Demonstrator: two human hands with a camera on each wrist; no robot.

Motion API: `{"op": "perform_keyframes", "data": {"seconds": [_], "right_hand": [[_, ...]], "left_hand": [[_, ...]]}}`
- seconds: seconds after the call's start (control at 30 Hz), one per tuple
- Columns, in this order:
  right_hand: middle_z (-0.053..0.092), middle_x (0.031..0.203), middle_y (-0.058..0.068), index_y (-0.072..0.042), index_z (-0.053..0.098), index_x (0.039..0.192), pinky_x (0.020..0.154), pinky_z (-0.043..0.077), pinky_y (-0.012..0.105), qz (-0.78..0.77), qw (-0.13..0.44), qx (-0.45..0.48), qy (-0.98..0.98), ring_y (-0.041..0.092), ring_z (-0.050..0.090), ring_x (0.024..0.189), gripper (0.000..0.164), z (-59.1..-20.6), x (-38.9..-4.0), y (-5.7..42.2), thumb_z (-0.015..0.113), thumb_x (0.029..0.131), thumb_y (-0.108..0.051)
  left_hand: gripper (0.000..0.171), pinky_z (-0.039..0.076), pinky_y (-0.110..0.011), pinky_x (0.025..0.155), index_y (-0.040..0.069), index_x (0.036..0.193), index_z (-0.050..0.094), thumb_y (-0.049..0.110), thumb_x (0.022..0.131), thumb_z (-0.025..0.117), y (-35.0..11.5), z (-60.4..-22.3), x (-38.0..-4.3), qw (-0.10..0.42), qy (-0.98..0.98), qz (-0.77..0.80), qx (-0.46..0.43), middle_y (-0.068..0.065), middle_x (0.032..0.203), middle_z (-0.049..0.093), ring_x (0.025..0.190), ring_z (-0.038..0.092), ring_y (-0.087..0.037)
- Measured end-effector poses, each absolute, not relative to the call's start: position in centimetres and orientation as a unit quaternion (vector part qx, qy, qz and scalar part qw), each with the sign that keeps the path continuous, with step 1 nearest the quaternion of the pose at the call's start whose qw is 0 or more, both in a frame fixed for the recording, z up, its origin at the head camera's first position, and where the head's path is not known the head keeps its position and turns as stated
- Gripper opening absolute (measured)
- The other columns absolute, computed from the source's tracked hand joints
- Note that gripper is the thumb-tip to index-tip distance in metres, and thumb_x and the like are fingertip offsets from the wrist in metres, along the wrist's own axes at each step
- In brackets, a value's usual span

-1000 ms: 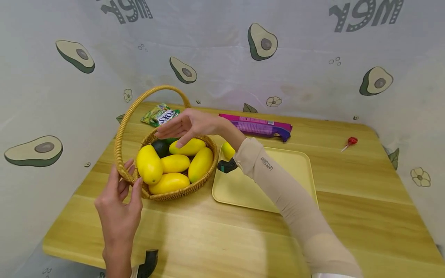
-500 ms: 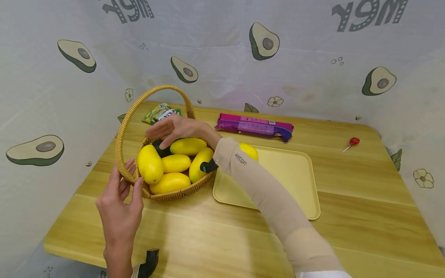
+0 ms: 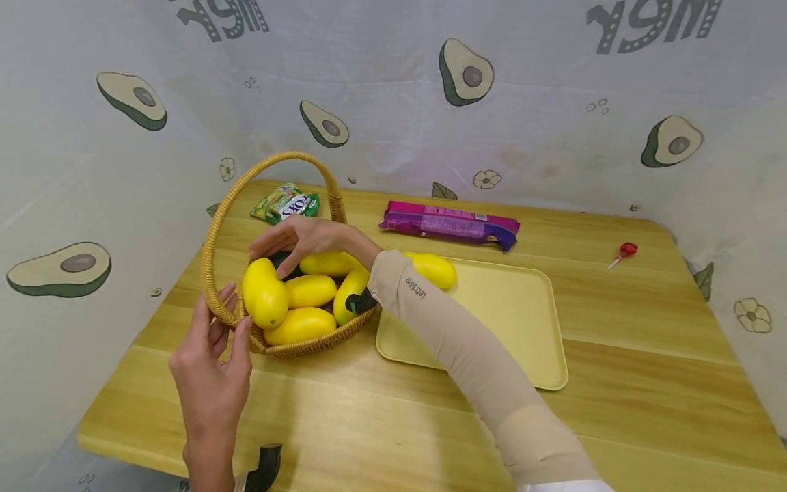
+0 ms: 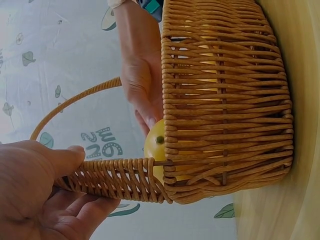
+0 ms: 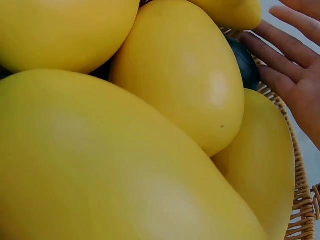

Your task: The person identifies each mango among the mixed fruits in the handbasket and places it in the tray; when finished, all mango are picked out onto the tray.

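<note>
My left hand [image 3: 212, 369] grips the near end of the wicker basket's handle [image 3: 212, 246], thumb on one side and fingers on the other in the left wrist view. Yellow mangoes fill the basket [image 3: 320, 345], and a dark green fruit [image 5: 244, 62] lies among them. One mango [image 3: 266, 294] sits highest at the left rim. Over the basket's far left side reaches my right hand [image 3: 307, 239], its fingers extended and its thumb at the top of that mango. In the right wrist view, those fingers lie spread beside the dark green fruit.
Right of the basket, a yellow tray [image 3: 504, 321] holds another mango [image 3: 433, 268], partly behind the right sleeve [image 3: 455, 335]. Farther back lie a green candy bag [image 3: 285, 203] and a purple packet [image 3: 449, 222]. A red lollipop [image 3: 627, 249] is at the right.
My right hand has moved left and down, nearer the top mango at the left rim. With the sleeve shifted, more of the tray's mango shows. My left hand keeps its grip.
</note>
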State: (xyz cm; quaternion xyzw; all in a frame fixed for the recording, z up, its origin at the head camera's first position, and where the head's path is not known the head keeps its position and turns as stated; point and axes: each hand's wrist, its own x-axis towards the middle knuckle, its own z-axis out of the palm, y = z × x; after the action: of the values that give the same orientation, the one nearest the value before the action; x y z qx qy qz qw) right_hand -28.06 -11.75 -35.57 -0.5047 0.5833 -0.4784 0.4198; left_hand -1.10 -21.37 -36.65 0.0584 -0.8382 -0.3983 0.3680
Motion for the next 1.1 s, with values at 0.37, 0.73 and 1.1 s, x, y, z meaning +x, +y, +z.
{"op": "perform_keyframes", "data": {"seconds": [0.37,0.73,1.1], "right_hand": [[0.058,0.154,0.024,0.011,0.055,0.151,0.121,0.048,0.046,-0.448,0.396,-0.514,0.616,0.026,0.064,0.131,0.064,-35.7,-27.8,-11.9,0.079,0.091,0.012],[0.069,0.141,0.012,0.003,0.066,0.145,0.110,0.055,0.028,-0.370,0.371,-0.556,0.645,0.017,0.066,0.120,0.063,-35.0,-27.6,-11.7,0.090,0.087,-0.004],[0.071,0.138,0.014,0.004,0.072,0.136,0.108,0.055,0.026,-0.352,0.345,-0.565,0.662,0.020,0.066,0.121,0.054,-34.2,-27.6,-10.8,0.091,0.087,-0.005]], "left_hand": [[0.070,0.053,-0.010,0.097,0.009,0.157,0.056,-0.014,0.094,0.074,-21.2,-36.7,-1.0,0.375,-0.830,-0.411,0.053,-0.013,0.142,0.070,0.127,0.066,-0.002],[0.068,0.052,-0.010,0.096,0.007,0.156,0.057,-0.014,0.093,0.075,-21.3,-36.7,-1.1,0.373,-0.834,-0.403,0.058,-0.012,0.142,0.071,0.127,0.064,0.002],[0.066,0.052,-0.010,0.096,0.004,0.155,0.058,-0.013,0.094,0.076,-21.4,-36.8,-1.1,0.375,-0.833,-0.402,0.057,-0.013,0.142,0.070,0.127,0.068,-0.015]]}}
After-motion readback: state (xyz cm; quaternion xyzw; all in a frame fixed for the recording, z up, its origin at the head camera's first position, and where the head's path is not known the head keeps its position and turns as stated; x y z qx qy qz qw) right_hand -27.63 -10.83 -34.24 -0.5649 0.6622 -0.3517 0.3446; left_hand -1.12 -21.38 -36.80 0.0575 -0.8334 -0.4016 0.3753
